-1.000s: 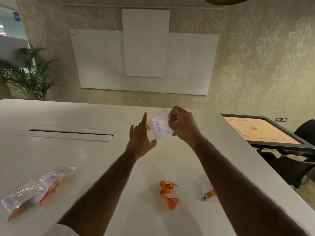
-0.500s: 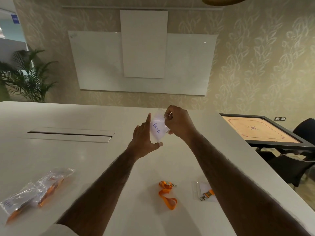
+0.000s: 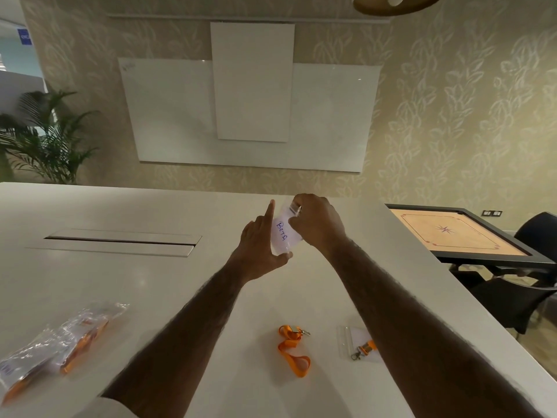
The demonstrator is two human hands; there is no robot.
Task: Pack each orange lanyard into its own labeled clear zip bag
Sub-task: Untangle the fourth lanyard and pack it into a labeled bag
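Closing tighter on the zip bag (image 3: pixel 281 236) since before, both hands

One view only, head-worn, wide-angle. Looks forward and slightly down across the white worktop (image 3: pixel 90 282) toward the far wall with its whiteboard (image 3: pixel 168 113). Both forearms enter from the bottom edge and reach away from the lens; the hands sit mid-frame, near. Worktop fills the lower half, wall the upper half. Straight lines bow toward the edges. Plant (image 3: pixel 45 137) at far left, carrom board (image 3: pixel 458 233) at right.
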